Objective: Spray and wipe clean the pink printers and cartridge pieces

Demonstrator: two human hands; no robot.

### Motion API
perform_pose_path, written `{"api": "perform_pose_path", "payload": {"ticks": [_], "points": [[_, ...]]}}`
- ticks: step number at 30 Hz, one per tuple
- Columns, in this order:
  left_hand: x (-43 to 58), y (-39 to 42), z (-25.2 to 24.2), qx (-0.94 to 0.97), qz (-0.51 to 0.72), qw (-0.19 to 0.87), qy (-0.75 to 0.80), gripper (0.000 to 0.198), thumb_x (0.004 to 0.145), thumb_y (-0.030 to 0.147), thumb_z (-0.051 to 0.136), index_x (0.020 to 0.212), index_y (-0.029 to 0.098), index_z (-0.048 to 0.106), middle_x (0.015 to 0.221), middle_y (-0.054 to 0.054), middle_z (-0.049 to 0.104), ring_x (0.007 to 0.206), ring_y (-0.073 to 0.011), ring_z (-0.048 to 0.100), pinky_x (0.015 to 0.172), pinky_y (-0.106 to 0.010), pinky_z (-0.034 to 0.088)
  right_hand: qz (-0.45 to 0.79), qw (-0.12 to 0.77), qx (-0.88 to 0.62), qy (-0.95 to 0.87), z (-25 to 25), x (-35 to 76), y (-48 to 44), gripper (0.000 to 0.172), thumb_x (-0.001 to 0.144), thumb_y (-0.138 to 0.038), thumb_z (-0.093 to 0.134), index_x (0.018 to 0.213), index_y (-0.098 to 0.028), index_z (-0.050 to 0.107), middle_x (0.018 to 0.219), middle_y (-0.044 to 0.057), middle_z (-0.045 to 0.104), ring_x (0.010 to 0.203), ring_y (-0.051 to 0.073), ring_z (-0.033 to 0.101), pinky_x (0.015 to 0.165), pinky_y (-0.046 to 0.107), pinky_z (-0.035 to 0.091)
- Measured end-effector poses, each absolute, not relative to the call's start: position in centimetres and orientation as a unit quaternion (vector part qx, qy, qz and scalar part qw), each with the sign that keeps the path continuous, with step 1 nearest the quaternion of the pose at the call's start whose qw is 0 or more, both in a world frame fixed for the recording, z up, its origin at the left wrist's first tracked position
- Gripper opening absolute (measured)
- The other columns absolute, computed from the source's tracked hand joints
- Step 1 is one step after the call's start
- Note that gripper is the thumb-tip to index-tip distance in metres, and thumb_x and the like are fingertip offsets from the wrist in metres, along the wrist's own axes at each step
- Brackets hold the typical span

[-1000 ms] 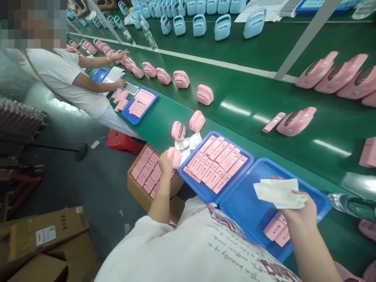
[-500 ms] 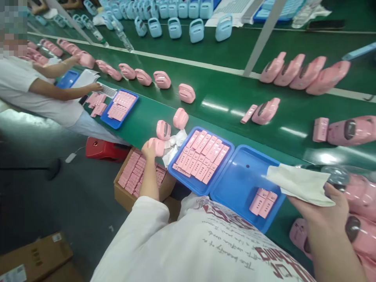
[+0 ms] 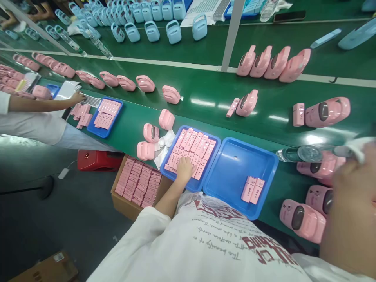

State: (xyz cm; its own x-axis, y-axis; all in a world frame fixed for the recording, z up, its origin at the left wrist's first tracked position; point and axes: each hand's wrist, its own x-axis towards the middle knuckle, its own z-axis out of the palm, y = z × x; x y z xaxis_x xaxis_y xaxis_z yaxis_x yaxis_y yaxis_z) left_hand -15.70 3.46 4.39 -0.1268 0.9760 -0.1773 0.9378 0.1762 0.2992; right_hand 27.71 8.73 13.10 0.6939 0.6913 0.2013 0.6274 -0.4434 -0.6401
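Observation:
My left hand (image 3: 184,170) is over the blue tray (image 3: 217,145) in front of me, fingers bent down and closed on one of its pink rectangular blocks with small dark markings (image 3: 196,169). The gripped block is mostly hidden by the fingers. At the far right edge, my right hand (image 3: 352,176) is raised and blurred, closed around a white cloth or paper (image 3: 358,148). Below and beside it lie glossy pink handled casings (image 3: 302,220). A second blue tray (image 3: 232,156) adjoins the first and holds two pink blocks (image 3: 252,190).
A cardboard box (image 3: 126,204) of pink blocks stands below the table edge. Pink casings (image 3: 145,150) and crumpled white tissue (image 3: 163,147) lie left of the trays. A clear bottle (image 3: 302,154) lies to the right. A co-worker's arm (image 3: 44,104) reaches in at left.
My left hand has let go of a pink casing beside the tissue and moved right onto the blocks in the tray. My right hand has gone up and right with the white cloth or paper.

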Motion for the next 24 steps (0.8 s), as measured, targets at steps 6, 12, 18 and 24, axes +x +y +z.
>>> {"api": "perform_pose_path", "payload": {"ticks": [6,12,18,24], "points": [[-13.0,1.8,4.0,0.623,0.041,0.219,0.75,0.026,0.075,0.005,0.064,0.099,0.011,0.056,0.097,-0.014,0.058,0.1,-0.0303,0.057,0.086,-0.045,0.046,0.013,0.299,-0.847,-0.44,9.6,28.2,11.0,0.061,0.049,-0.002,0.062,0.109,-0.012,0.058,0.127,0.025,0.056,0.125,0.036,0.05,0.106,0.048,0.039],[-13.2,2.0,6.4,0.6,0.108,0.333,0.719,0.028,0.08,0.014,0.062,0.107,0.013,0.052,0.099,-0.013,0.061,0.104,-0.0287,0.059,0.091,-0.047,0.046,-0.01,0.381,-0.809,-0.447,7.7,29.3,11.7,0.038,0.053,-0.007,0.054,0.089,-0.018,0.05,0.105,0.021,0.057,0.11,0.034,0.056,0.098,0.049,0.042],[-11.9,2.3,12.8,0.429,0.316,0.693,0.486,0.042,0.082,0.04,0.058,0.116,0.019,0.045,0.082,-0.002,0.062,0.065,-0.0152,0.064,0.058,-0.028,0.051,-0.027,0.42,-0.782,-0.46,6.9,29.3,11.1,0.027,0.058,-0.011,0.051,0.081,-0.022,0.043,0.095,0.017,0.057,0.103,0.034,0.057,0.094,0.05,0.042],[-9.3,2.8,17.5,0.239,0.377,0.877,0.18,0.045,0.079,0.058,0.063,0.102,0.02,0.057,0.06,0.005,0.054,0.036,-0.0091,0.047,0.033,-0.02,0.033,-0.03,0.478,-0.751,-0.454,5.8,30.0,11.8,0.025,0.062,-0.01,0.05,0.083,-0.021,0.045,0.103,0.016,0.054,0.108,0.031,0.054,0.097,0.051,0.04]]}}
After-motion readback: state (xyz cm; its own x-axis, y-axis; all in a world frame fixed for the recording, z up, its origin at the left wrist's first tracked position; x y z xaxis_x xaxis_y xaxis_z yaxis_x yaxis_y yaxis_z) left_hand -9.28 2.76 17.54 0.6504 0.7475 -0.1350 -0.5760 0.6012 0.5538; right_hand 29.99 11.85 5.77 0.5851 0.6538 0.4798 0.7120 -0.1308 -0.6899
